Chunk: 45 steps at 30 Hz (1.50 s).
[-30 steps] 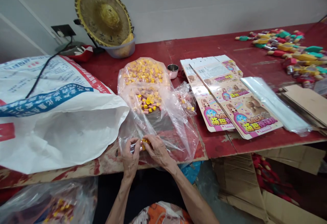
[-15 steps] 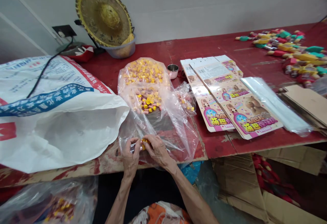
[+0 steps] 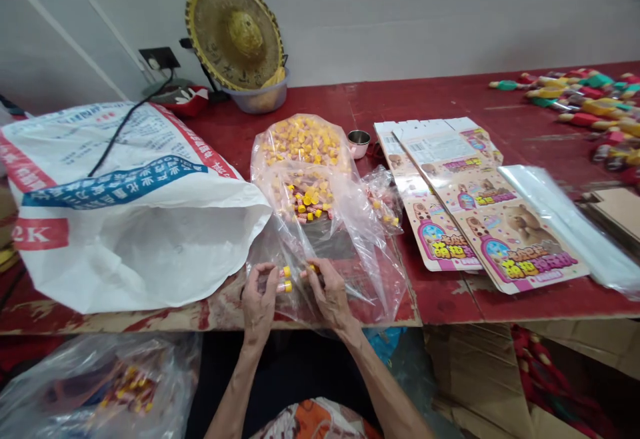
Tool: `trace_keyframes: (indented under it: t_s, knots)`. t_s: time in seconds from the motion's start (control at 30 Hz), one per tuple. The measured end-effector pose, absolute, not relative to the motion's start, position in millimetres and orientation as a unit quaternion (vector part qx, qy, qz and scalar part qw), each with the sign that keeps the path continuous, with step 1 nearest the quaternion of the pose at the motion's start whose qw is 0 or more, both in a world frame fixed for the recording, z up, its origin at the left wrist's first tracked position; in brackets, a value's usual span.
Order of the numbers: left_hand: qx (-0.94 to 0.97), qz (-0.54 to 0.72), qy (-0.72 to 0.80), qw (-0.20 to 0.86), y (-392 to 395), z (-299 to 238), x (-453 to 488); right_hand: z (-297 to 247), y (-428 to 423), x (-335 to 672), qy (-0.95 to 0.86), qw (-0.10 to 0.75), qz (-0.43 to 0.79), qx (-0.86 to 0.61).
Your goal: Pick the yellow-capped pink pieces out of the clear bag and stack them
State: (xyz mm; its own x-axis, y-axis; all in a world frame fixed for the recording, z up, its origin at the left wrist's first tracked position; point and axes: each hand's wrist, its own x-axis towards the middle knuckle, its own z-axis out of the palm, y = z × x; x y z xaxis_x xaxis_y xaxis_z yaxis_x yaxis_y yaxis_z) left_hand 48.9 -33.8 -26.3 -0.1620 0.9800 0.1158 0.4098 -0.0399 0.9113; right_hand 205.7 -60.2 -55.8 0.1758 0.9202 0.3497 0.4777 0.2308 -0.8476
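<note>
Small yellow-capped tubes [image 3: 285, 277] are held just above a clear plastic bag [image 3: 320, 252], near the table's front edge. Left hand [image 3: 259, 302] has fingers curled and pinches two of the tubes at the fingertips, caps pointing right; exact finger placement is hard to see. Right hand [image 3: 330, 292] pinches another tube between thumb and fingers, its cap toward the top of the hand. Hands are near each other but not touching. Behind them, a loose pile of the same tubes [image 3: 303, 202] sits in the plastic, with a denser mass [image 3: 300, 142] further back. A small clear bag [image 3: 385, 199] lies just to the right. Farther out on the red table [image 3: 440, 299]: a steel cup [image 3: 359, 140], printed flat box blanks [image 3: 480, 212], clear film sleeves [image 3: 560, 225], and a large white woven sack [image 3: 125, 225] on the left. Another bag of tubes [image 3: 100, 392] sits below the table edge.
</note>
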Motion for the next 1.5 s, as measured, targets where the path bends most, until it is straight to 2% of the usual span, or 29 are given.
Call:
trace_keyframes:
  t_s: [0.13, 0.23, 0.33, 0.5, 0.63, 0.73, 0.87, 1.07, 1.3, 1.5]
  knots:
    - [0.711, 0.353, 0.564, 0.229, -32, -21, 56, -57, -58, 204, -0.643, 0.444, 0.208, -0.588]
    - [0.739, 0.328, 0.523, 0.269, -23, -15, 60, -48, -57, 202, -0.637, 0.46, 0.224, -0.577]
    - [0.681, 0.371, 0.534, 0.336, -17, -11, 56, -40, -59, 201, -0.598, 0.5, 0.219, -0.587]
    - [0.58, 0.41, 0.601, 0.366, -22, -9, 43, -50, -60, 204, -0.625, 0.454, 0.205, -0.601]
    - [0.634, 0.419, 0.585, 0.281, -29, -10, 46, -60, -58, 207, -0.623, 0.461, 0.217, -0.594]
    - [0.73, 0.37, 0.541, 0.192, -28, -15, 54, -58, -58, 207, -0.61, 0.483, 0.224, -0.587]
    - [0.808, 0.272, 0.49, 0.18, -22, -17, 57, -46, -60, 206, -0.587, 0.51, 0.224, -0.587]
    - [0.749, 0.366, 0.522, 0.182, -23, -18, 49, -42, -66, 202, -0.59, 0.498, 0.219, -0.597]
    - [0.647, 0.393, 0.563, 0.331, -18, -25, 42, -50, -63, 203, -0.61, 0.476, 0.216, -0.596]
    - [0.619, 0.431, 0.584, 0.299, -18, -37, 42, -47, -63, 204, -0.595, 0.481, 0.224, -0.604]
